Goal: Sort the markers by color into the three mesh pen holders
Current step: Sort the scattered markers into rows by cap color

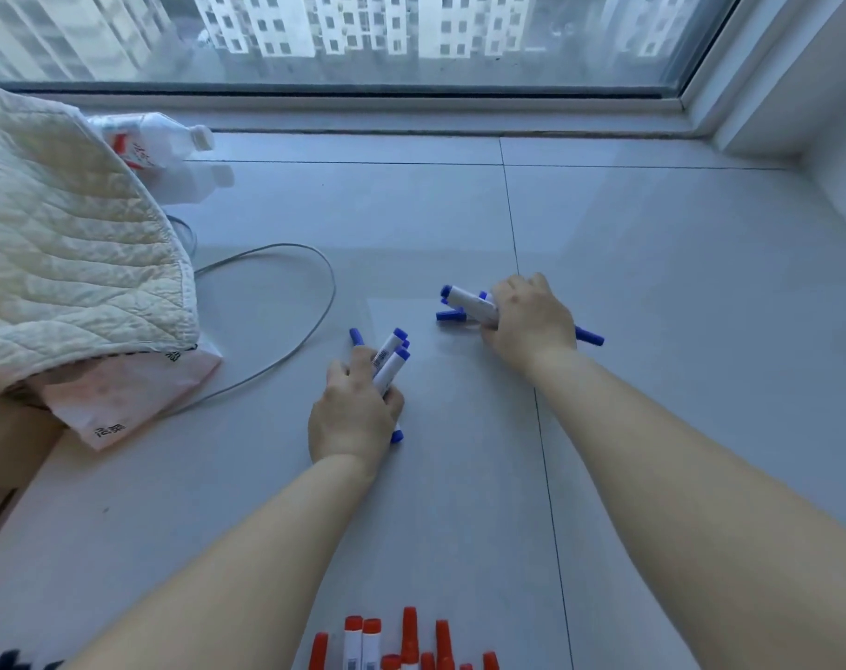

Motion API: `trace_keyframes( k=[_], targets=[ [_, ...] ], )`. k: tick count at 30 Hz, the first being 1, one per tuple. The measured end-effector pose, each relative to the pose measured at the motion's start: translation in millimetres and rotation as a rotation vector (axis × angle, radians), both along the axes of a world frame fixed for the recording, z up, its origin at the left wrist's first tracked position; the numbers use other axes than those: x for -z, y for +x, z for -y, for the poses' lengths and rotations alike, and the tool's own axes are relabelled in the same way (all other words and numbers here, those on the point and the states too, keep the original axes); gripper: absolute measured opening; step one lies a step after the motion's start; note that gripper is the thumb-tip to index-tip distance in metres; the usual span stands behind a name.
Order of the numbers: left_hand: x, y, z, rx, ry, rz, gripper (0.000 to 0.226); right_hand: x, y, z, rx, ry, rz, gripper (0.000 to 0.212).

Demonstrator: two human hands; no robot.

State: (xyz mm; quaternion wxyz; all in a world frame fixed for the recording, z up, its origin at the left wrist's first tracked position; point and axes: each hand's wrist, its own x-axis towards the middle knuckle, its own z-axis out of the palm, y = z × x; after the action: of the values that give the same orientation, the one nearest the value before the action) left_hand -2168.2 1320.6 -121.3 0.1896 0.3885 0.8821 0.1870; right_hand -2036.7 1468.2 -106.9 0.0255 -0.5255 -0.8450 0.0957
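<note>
- Red-capped markers [401, 643] lie in a loose cluster on the floor at the bottom edge of the view, between the two forearms, caps pointing away from the camera.
- Left hand [353, 413] is curled round a small bundle of blue-capped markers [389, 360]; their capped ends stick out past the fingers, and one blue end shows below the hand.
- Right hand [527, 316] grips a second bundle of blue markers [469, 304] low against the tiled floor [653, 282], white barrels and blue caps pointing left, one blue end poking out to the right of the wrist.
- Both bundles are well apart from the red cluster.
- A grey cable [309, 331] loops across the tiles left of the hands.
- A quilted cream blanket [68, 244] sits at the left, with a white bag [126, 394] under its edge.
- A plastic bottle [155, 137] lies behind the blanket, near the window [363, 36].
</note>
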Motion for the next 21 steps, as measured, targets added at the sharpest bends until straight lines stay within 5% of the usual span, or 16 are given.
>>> trace_keyframes(
  k=[6,12,15,21],
  targets=[
    [-0.6,-3.9,-3.3,-0.086,-0.02,0.068,0.036,10.0,8.1,28.7,0.094,-0.058,-0.047,0.016],
    [-20.6,4.1,-1.5,0.009,-0.289,0.056,0.013,6.1,56.7,93.1,0.262,-0.176,-0.038,0.014],
    [-35.6,25.3,8.1,0.072,-0.401,0.084,0.022,2.9,86.1,133.5,0.425,-0.338,-0.12,0.018],
    [-53.2,113.6,47.7,0.168,-0.331,0.303,0.025,0.1,137.9,205.4,0.623,-0.413,-0.158,0.02]
  ],
)
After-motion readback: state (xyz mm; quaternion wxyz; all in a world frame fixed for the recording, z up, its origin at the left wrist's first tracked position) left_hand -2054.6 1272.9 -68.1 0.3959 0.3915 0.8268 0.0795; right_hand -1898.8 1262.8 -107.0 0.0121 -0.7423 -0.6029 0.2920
